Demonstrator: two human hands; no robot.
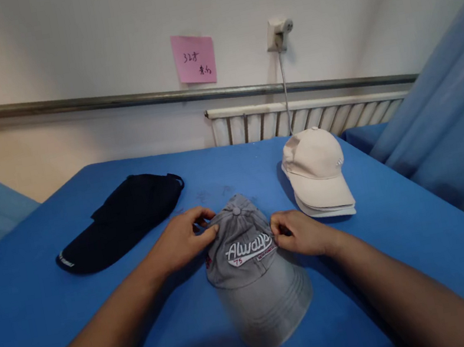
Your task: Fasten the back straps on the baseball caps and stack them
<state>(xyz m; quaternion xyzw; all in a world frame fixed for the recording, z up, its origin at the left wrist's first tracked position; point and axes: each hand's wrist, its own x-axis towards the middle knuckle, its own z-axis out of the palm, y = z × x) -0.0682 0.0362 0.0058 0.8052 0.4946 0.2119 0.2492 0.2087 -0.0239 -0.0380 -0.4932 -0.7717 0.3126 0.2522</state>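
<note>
A grey baseball cap (252,265) with white "Always" lettering sits in front of me on the blue-covered surface, its brim pointing toward me. My left hand (189,236) grips the cap's left side, thumb on the outside and the other fingers curled behind it. On the opposite side, my right hand (299,232) pinches the fabric near the end of the lettering. A dark cap (127,219) lies flattened to the left. Off to the right stand stacked cream caps (314,162), their brims also facing my way.
The blue cover (76,332) spreads under all the caps. Behind it are a wall with a metal rail (111,99), a pink note (194,59), a plugged-in socket (278,35) with a hanging cord and a white radiator (263,123). Blue curtain (444,82) hangs at right.
</note>
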